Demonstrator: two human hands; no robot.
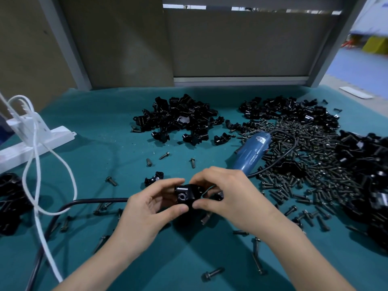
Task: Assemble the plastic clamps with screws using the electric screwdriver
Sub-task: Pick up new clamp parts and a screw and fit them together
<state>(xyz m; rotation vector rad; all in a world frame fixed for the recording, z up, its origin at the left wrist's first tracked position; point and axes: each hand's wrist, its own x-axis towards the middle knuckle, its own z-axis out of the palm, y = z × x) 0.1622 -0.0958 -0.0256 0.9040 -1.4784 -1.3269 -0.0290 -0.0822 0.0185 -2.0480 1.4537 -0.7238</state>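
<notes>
a loose screw [212, 274] lies close to us on the green cloth [100, 156]. a bit past it, we hold one black clamp [186, 196] up over the cloth with both hands. our left hand [151, 204] pinches its left side with curled thumb and fingers, and our right hand [228, 192] curls around its right side. behind our right hand the blue screwdriver [251, 152] lies flat by a big heap of screws [304, 164]. farther back sit piles of black clamp pieces [180, 116].
</notes>
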